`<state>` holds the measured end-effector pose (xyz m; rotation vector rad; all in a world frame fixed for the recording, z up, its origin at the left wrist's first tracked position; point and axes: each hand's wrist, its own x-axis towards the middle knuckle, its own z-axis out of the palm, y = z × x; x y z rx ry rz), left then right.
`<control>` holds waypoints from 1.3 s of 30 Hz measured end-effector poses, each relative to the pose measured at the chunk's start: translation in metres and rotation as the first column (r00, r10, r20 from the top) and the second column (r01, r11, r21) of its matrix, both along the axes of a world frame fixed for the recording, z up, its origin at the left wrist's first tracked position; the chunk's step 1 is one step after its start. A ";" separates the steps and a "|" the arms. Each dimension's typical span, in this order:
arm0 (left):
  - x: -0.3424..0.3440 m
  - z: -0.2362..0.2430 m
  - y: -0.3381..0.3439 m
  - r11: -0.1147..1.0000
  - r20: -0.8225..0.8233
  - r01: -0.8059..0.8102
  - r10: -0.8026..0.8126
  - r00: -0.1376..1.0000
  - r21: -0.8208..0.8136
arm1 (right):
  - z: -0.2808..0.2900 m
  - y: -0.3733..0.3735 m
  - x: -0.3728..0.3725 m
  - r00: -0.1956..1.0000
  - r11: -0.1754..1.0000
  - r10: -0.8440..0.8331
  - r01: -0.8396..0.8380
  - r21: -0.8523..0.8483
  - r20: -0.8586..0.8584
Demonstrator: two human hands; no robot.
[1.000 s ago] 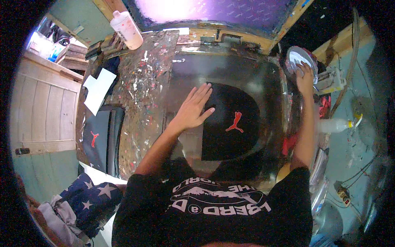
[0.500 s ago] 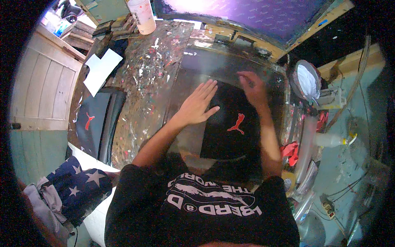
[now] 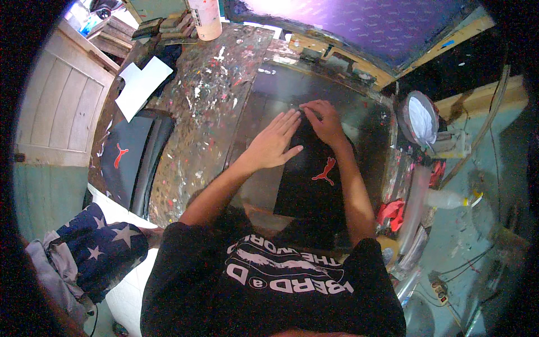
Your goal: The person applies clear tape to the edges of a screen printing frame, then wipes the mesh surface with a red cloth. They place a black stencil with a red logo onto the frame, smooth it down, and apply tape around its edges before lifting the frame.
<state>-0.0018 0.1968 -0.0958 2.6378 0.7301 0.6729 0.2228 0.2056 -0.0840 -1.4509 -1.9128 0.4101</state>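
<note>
A black fabric panel [image 3: 306,194] with a red leaping-cat print [image 3: 324,173] lies on a dark, smooth board [image 3: 255,194] in front of me. My left hand [image 3: 275,143] rests flat along the panel's left edge, fingers stretched and thumb out over the cloth. At the panel's far edge is my right hand [image 3: 324,122], its fingers bent leftward close to the left fingertips. A gap shows between its thumb and fingers, and I see nothing held in it.
Stacked dark panels [image 3: 126,163] with a similar print lie left, below white paper [image 3: 143,84]. A purple-lit framed screen [image 3: 348,28] stands at the back, beside a stained plastic cup [image 3: 205,19]. Right are a bowl with white contents [image 3: 421,121] and red cloth [image 3: 391,214]. A person in star-patterned shorts [image 3: 104,244] sits left.
My right hand has moved left and inward along the panel's far edge, close to my left fingertips. My left hand stays flat at the left edge. The view has shifted slightly.
</note>
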 end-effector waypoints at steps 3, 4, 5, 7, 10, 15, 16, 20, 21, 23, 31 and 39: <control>0.000 0.000 0.000 1.000 -0.003 0.001 -0.001 1.000 -0.005 | -0.001 0.000 -0.001 0.998 1.000 -0.001 0.001 0.010 0.056; -0.001 0.002 0.001 1.000 -0.004 0.003 -0.003 1.000 -0.005 | -0.002 0.001 -0.002 0.997 1.000 -0.002 0.002 0.013 0.072; -0.001 0.003 0.001 1.000 -0.004 0.003 -0.003 1.000 -0.004 | -0.002 0.001 -0.002 0.996 1.000 0.005 -0.007 0.024 0.091; -0.001 0.003 0.001 1.000 -0.002 0.003 -0.003 1.000 -0.006 | -0.002 0.002 -0.002 0.991 0.999 0.019 -0.025 0.043 0.129; -0.001 0.001 0.001 1.000 -0.024 0.008 -0.008 1.000 -0.015 | -0.002 0.003 -0.001 0.991 1.000 0.023 -0.025 0.013 0.135; 0.000 0.003 0.001 1.000 -0.018 0.007 -0.007 1.000 -0.008 | -0.004 0.003 0.000 0.979 0.998 0.034 -0.042 0.038 0.200; 0.000 0.003 0.000 1.000 -0.010 0.005 -0.005 1.000 -0.004 | -0.003 0.003 0.000 0.976 0.998 0.032 -0.042 0.043 0.216; 0.000 0.002 0.000 1.000 -0.009 0.001 -0.001 1.000 -0.003 | 0.000 0.005 0.000 0.971 0.998 0.049 -0.058 0.032 0.235; 0.000 0.001 0.000 1.000 -0.009 0.001 -0.001 1.000 -0.003 | 0.000 0.006 0.000 0.972 0.998 0.050 -0.058 0.026 0.231; 0.000 0.001 0.000 1.000 -0.011 -0.001 0.001 1.000 0.000 | 0.001 0.006 -0.001 0.974 0.998 0.046 -0.055 0.035 0.222; 0.000 0.003 0.000 1.000 -0.011 0.000 0.000 1.000 0.007 | 0.004 0.005 -0.001 0.970 0.995 0.062 -0.078 0.057 0.234; 0.001 0.002 0.000 1.000 -0.009 -0.002 0.002 1.000 0.013 | 0.003 0.004 0.000 0.969 0.994 0.069 -0.087 0.069 0.237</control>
